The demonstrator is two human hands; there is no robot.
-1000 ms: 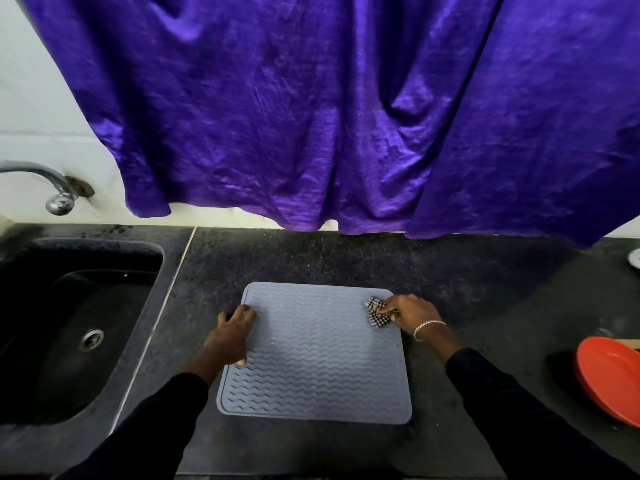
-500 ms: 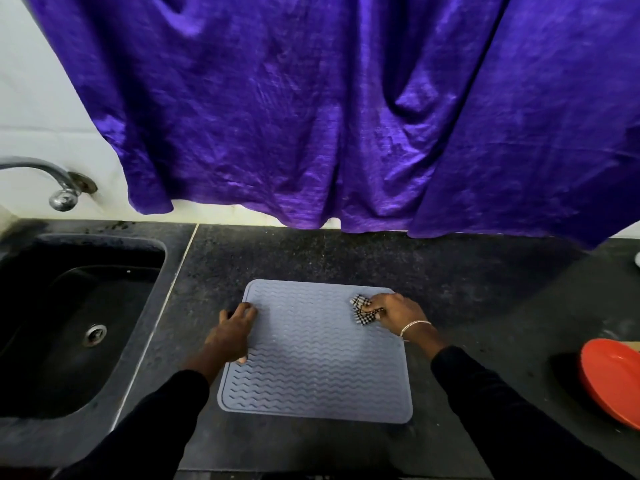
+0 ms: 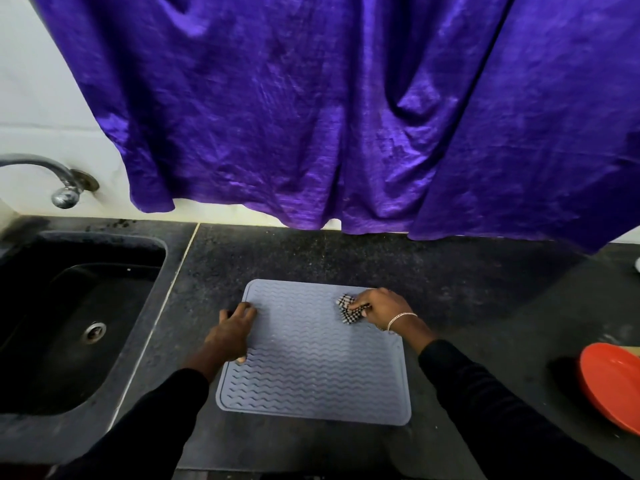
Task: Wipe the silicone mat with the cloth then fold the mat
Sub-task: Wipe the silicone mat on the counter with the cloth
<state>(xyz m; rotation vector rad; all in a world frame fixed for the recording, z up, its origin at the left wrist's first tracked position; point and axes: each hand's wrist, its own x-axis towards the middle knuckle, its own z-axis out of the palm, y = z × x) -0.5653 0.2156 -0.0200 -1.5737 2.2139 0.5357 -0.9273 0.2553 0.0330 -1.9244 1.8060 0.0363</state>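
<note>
Dark counter [image 3: 467,289] | left hand [image 3: 230,332] flat, open on mat [image 3: 311,375] | right hand [image 3: 379,306] gripping checked cloth [image 3: 348,308] on mat

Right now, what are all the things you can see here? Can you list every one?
silicone mat: one, grey-blue with wavy ridges, flat on the countertop, middle.
cloth: one, black-and-white checked, bunched on the mat's far right part.
countertop: one, dark speckled stone.
sink: one, black, left side, with a metal drain.
tap: one, silver, on the wall above the sink.
curtain: one, purple, hanging behind the counter.
plate: one, red, right edge, partly out of view.
bracelet: one, silver, right wrist.
left hand: pressing the mat's left edge.
right hand: holding the cloth.
</note>
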